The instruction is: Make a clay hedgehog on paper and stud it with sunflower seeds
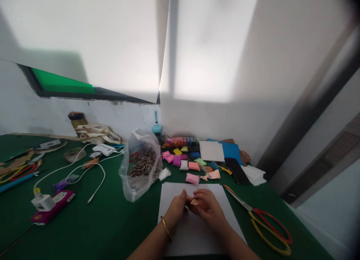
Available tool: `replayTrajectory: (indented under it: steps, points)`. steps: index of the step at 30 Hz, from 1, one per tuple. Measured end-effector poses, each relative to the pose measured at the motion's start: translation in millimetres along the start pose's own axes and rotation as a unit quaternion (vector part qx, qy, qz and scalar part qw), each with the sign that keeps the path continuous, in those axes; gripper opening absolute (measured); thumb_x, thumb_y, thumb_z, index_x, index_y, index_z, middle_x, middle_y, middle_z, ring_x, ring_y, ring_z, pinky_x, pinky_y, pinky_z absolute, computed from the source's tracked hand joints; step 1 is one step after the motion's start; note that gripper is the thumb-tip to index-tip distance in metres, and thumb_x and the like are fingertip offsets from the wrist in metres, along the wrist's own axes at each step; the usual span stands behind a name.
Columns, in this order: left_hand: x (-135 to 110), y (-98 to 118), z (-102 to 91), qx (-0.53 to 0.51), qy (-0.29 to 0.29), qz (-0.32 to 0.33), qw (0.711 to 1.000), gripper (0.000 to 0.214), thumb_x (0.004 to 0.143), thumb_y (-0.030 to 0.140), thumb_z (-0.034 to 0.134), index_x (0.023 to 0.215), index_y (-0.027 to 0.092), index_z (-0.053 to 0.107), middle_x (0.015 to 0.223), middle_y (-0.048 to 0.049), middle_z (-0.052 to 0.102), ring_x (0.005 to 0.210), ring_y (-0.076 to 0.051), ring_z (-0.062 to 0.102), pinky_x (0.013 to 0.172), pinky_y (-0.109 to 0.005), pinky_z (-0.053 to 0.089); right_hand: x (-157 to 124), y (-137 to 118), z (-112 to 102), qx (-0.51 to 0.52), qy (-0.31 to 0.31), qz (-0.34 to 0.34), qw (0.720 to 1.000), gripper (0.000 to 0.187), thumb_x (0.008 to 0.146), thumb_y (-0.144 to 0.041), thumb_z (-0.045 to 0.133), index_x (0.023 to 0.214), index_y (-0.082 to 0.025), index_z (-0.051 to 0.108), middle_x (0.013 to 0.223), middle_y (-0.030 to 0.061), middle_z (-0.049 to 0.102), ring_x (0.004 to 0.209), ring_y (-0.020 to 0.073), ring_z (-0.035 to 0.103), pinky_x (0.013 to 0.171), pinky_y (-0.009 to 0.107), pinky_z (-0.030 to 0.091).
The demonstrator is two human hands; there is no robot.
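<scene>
Clay bit (194, 202), peach, is btwn hands above white paper (168, 192) nr front edge of counter (95, 230). R hand (208, 208) pinches it; L hand (176, 208) curls close, can't tell if gripping. Step looks like finger-shaping; next move prob. needs light, even pressure.
</scene>
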State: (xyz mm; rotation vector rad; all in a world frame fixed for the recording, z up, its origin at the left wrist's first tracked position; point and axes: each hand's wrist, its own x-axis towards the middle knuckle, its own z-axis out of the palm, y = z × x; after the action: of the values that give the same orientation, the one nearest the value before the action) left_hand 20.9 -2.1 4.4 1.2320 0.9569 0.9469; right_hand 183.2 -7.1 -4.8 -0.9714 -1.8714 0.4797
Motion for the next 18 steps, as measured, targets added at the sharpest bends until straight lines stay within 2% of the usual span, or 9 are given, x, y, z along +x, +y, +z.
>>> replayTrajectory:
  steps: [5, 11, 16, 18]
  points:
    - [-0.2, 0.1, 0.1, -0.019, -0.016, -0.026, 0.999, 0.08, 0.073, 0.077, 0.021, 0.069, 0.013, 0.068, 0.058, -0.006, 0.06, 0.056, -0.015, 0.049, 0.049, -0.025, 0.028, -0.2, 1.3, -0.5, 0.003, -0.002, 0.013, 1.0, 0.018, 0.078, -0.031, 0.062, 0.095, -0.025, 0.062, 0.106, 0.0072, 0.059, 0.104, 0.024, 0.052, 0.089, 0.041, 0.045]
    - [-3.6, 3.0, 1.9, -0.063, -0.033, -0.034, 0.997, 0.075, 0.072, 0.076, 0.029, 0.074, 0.012, 0.067, 0.062, -0.0055, 0.06, 0.059, -0.015, 0.049, 0.049, -0.024, 0.025, 1.6, -4.5, -2.5, 0.007, -0.001, 0.019, 1.0, 0.02, 0.078, -0.032, 0.061, 0.096, -0.024, 0.061, 0.105, 0.0076, 0.059, 0.103, 0.0242, 0.052, 0.089, 0.041, 0.045]
    - [-4.1, 1.0, 3.5, -0.121, -0.024, -0.048, 0.991, 0.063, 0.076, 0.068, 0.033, 0.071, 0.013, 0.064, 0.06, -0.0034, 0.056, 0.059, -0.013, 0.047, 0.052, -0.024, 0.026, 2.9, -8.2, -3.6, 0.001, -0.004, 0.023, 1.0, 0.018, 0.077, -0.033, 0.063, 0.093, -0.024, 0.063, 0.104, 0.0079, 0.06, 0.103, 0.0247, 0.053, 0.089, 0.042, 0.045]
    - [-3.0, -0.7, 3.0, -0.12, -0.018, -0.049, 0.991, 0.055, 0.075, 0.063, 0.04, 0.068, 0.013, 0.062, 0.059, -0.0022, 0.053, 0.056, -0.012, 0.044, 0.051, -0.024, 0.026, 2.8, -8.9, -3.8, -0.001, -0.003, 0.019, 1.0, 0.019, 0.077, -0.035, 0.063, 0.092, -0.024, 0.064, 0.103, 0.0079, 0.06, 0.102, 0.0251, 0.053, 0.089, 0.043, 0.045]
